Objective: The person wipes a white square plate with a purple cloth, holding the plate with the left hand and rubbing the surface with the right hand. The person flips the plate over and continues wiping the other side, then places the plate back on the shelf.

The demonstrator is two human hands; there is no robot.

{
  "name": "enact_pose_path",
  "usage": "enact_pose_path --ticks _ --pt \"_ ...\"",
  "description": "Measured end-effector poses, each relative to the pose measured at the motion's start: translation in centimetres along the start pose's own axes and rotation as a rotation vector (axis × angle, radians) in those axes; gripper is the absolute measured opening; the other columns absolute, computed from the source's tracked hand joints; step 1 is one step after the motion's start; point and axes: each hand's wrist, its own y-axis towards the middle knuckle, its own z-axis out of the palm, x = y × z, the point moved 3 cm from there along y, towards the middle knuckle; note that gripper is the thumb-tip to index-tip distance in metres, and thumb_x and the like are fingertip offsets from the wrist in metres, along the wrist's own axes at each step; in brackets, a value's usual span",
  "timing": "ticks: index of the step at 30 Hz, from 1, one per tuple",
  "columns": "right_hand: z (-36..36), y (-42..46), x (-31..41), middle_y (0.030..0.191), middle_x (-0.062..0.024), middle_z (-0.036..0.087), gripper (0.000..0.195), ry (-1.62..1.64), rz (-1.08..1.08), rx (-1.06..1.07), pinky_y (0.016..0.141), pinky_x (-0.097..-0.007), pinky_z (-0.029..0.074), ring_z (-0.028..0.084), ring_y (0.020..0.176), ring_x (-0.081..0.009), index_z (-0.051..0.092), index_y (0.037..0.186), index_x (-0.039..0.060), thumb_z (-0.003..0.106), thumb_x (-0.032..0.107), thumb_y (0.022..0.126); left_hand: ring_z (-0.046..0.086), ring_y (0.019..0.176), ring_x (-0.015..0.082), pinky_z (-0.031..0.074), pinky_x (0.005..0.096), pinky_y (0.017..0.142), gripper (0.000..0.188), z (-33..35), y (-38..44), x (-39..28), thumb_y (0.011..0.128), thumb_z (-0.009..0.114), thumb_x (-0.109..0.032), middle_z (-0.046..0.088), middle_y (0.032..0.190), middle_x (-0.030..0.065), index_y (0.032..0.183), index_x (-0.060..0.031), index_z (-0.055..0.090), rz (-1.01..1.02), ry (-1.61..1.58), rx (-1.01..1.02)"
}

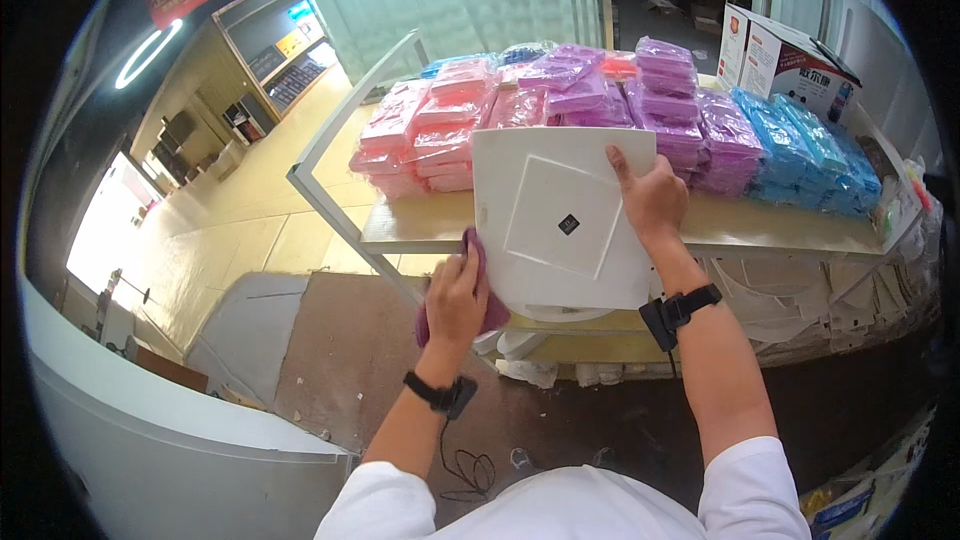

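A white rectangular panel (495, 225) with a raised square outline and a small dark diamond label stands upright before me. My right hand (658, 199) grips its right edge, thumb across the front face and fingers behind. At the panel's lower left edge, my left hand (456, 300) holds a purple cloth (495, 315), part of it bunched beneath the fingers. The cloth is against or very close to that edge; exact contact cannot be told. Black straps with small devices circle both wrists. The panel hides part of the shelf behind it.
Behind the panel, a metal-framed shelf (780, 229) bears stacked plastic-wrapped pink packs (450, 120), purple packs (667, 105) and blue packs (795, 157). A printed carton (780, 64) sits at the back right. White pieces (757, 300) lie under the shelf. A grey-white surface (187, 427) borders the lower left.
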Motion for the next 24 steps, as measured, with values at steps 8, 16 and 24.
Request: enact_pose_path --ticks 8,16,24 --pt "0.6 0.1 -0.1 0.087 -0.0291 0.076 0.098 -0.057 -0.046 0.022 0.077 -0.0558 0.061 0.077 0.087 -0.0479 0.072 0.101 -0.0041 0.054 0.091 0.088 0.065 0.097 0.0307 0.055 0.0432 0.089 0.039 -0.6 1.2 -3.8 0.085 0.080 -0.007 0.065 0.102 0.0090 0.124 -0.0055 0.078 0.001 -0.121 -0.155" --pt "-0.2 -0.2 0.6 0.090 -0.0287 0.077 0.097 -0.043 -0.009 0.061 0.079 -0.0550 0.061 0.077 0.089 -0.0473 0.073 0.101 -0.0048 0.055 0.090 0.088 0.067 0.102 0.0293 0.057 0.0417 0.092 0.040 -1.7 -1.1 -1.3 0.080 0.081 -0.006 0.070 0.110 0.0081 0.119 -0.0083 0.079 0.113 -0.010 -0.051" --pt "0.1 0.2 0.4 0.096 -0.0280 0.078 0.095 -0.032 0.031 0.109 0.087 -0.0531 0.059 0.076 0.096 -0.0465 0.075 0.104 -0.0034 0.059 0.089 0.088 0.066 0.109 0.0311 0.055 0.0428 0.099 0.038 -1.6 1.9 -4.3 0.079 0.080 -0.001 0.069 0.116 0.0099 0.116 -0.0022 0.076 0.260 0.002 0.044"
